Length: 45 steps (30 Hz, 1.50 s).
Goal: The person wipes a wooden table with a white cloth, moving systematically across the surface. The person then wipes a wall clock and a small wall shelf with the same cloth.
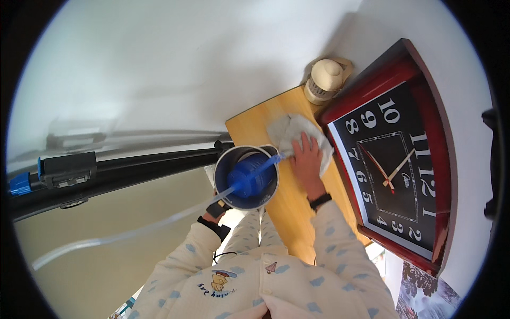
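Observation:
My right hand [307, 163] presses with spread fingers on a crumpled, pale grey cloth [287, 129] lying on a light wooden surface [255, 115]. Lower left of it, my left hand [214, 213] is at the side of a round metal container [275, 187]; its fingers are mostly hidden behind the container. Inside the container is a blue plastic object [249, 175]. A clear tube [159, 221] with a blue part [263, 168] crosses over the opening and reaches out to the lower left.
A large red-framed clock [392, 175] leans at the right of the wooden surface. A cream lantern [324, 79] stands at the far corner, near the white wall [179, 48]. Black poles with a clamp [69, 169] run in from the left towards the container.

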Each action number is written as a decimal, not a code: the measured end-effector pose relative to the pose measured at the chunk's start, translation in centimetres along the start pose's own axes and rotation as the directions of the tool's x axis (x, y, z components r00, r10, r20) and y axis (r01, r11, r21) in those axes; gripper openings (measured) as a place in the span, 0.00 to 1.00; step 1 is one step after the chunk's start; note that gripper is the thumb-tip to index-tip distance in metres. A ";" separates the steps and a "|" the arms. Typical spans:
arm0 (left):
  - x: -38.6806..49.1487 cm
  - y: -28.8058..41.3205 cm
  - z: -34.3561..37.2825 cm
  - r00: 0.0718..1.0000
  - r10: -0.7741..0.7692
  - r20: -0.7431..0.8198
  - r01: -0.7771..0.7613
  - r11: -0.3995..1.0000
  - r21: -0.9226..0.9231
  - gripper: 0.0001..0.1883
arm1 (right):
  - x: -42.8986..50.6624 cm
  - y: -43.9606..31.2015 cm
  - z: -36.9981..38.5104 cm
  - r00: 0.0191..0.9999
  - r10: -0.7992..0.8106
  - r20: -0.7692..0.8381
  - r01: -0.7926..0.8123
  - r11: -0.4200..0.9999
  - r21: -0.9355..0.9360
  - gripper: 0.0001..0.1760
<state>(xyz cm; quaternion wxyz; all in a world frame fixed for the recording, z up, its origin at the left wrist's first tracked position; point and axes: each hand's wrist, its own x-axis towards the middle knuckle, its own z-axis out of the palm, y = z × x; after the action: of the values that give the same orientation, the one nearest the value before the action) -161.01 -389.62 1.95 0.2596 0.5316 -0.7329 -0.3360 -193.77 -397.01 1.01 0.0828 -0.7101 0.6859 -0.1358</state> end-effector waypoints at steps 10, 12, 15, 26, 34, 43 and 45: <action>11.5 -1.7 2.1 0.895 -0.424 0.139 0.402 0.631 -0.663 0.13 | -18.8 -0.5 -1.0 0.974 0.225 0.013 -0.225 0.974 -0.023 0.32; 14.0 -1.8 3.0 0.861 -0.463 0.212 0.429 0.434 -0.792 0.13 | -19.8 -0.3 -1.0 0.971 0.239 0.027 -0.239 0.971 -0.025 0.31; 16.8 -2.7 3.5 0.820 -0.477 0.316 0.385 0.052 -0.921 0.13 | -19.9 -0.4 -0.8 0.968 0.251 0.002 -0.251 0.968 0.008 0.31; 21.6 -1.6 9.6 0.936 -0.296 0.188 0.349 0.730 -0.588 0.07 | -22.2 0.8 -1.2 0.940 0.332 -0.086 -0.328 0.943 0.056 0.45; 22.5 -4.6 4.4 0.976 0.070 0.206 -0.005 0.954 -0.298 0.19 | -18.2 -3.7 2.0 0.997 0.054 -0.050 -0.045 0.987 0.154 0.40; 12.9 -4.0 -5.5 0.912 -0.369 0.180 0.408 0.860 -0.305 0.17 | 0.4 -13.2 4.5 0.950 -0.283 -0.131 0.302 0.940 0.159 0.32; 10.2 -4.1 -5.9 0.864 -0.463 0.197 0.503 0.796 -0.336 0.18 | 1.4 -14.1 5.4 0.937 -0.298 -0.184 0.315 0.946 0.072 0.30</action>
<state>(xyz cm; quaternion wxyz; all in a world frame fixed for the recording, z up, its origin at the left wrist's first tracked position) -157.26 -401.49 2.79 0.2233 0.6230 -0.5069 -0.5523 -178.72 -398.08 0.30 0.0371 -0.7889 0.5637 -0.2418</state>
